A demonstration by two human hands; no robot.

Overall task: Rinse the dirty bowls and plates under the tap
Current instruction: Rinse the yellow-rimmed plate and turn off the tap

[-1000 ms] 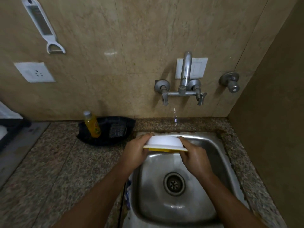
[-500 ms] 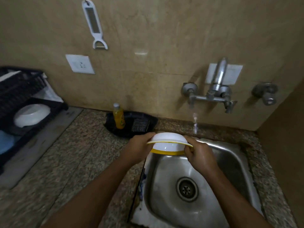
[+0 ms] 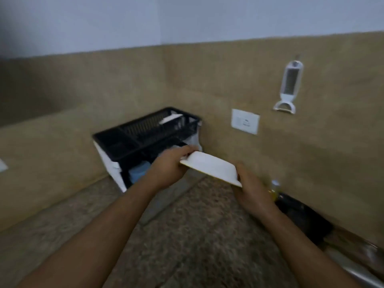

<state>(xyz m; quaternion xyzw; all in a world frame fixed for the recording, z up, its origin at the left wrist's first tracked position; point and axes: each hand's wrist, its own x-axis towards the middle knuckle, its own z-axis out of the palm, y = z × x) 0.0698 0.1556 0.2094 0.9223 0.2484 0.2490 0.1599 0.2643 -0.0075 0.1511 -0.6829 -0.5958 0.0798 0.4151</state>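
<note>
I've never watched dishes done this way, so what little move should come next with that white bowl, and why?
Probably carry the white bowl a bit further forward and set it in the black dish rack. Both the left hand and right hand hold it upside down just in front of the rack, away from the sink.

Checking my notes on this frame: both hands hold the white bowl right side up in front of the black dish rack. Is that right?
Not quite. The head view shows the white bowl upside down, base up, tilted; left hand and right hand do hold it before the black dish rack.
</note>
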